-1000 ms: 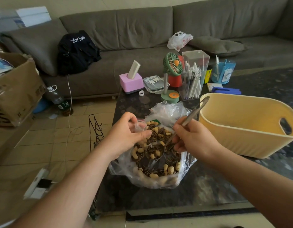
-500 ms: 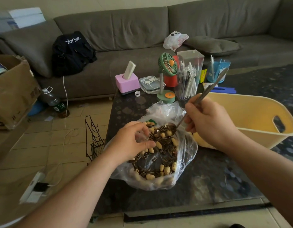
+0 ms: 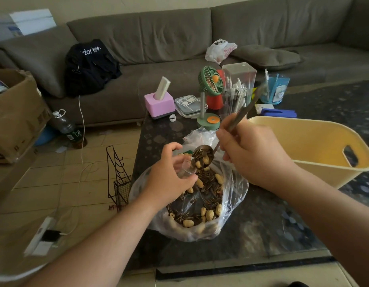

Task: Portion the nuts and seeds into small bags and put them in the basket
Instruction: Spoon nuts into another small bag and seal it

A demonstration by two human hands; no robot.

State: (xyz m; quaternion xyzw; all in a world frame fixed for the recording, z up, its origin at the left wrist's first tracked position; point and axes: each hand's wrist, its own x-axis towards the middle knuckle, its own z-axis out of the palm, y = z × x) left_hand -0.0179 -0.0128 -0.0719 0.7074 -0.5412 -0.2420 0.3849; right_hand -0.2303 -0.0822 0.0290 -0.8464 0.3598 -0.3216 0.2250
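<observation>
Dark table (image 3: 262, 230): loaded spoon (image 3: 202, 156) beside left hand (image 3: 169, 181).

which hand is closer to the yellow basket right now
Right. The right hand, gripping the loaded spoon, is just beside the yellow basket's near end. The left hand, holding a small clear bag, sits farther away, over the big nut bag.
</observation>
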